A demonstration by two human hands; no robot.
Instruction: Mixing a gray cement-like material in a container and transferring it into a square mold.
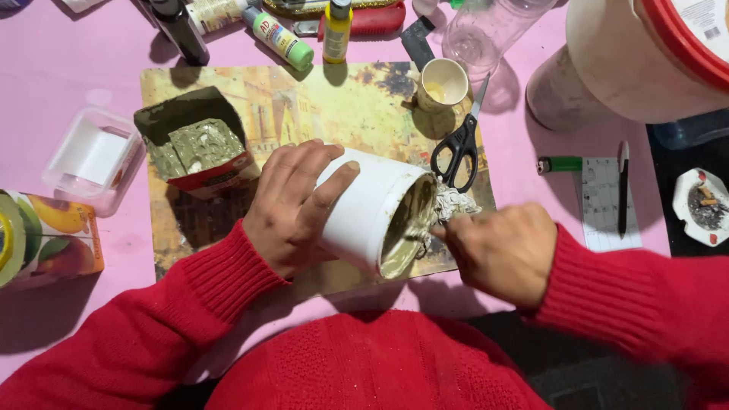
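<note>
Half-hidden tool (439,230) inside white tub (364,209)

Bright, even light falls from above and slightly ahead, casting soft shadows toward the viewer beneath the bottles and the scissors (459,152). Colours look saturated; the right hand (503,252) shows slight motion blur.

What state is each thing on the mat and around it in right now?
White tub: tipped on its side, held by left hand.
Right hand: at the tub's mouth, fingers pinched in grey paste.
Carton: cut open, filled with paste.
Scissors: closed, flat.
Paper cup: upright, open.
Ashtray: holds butts.
</note>
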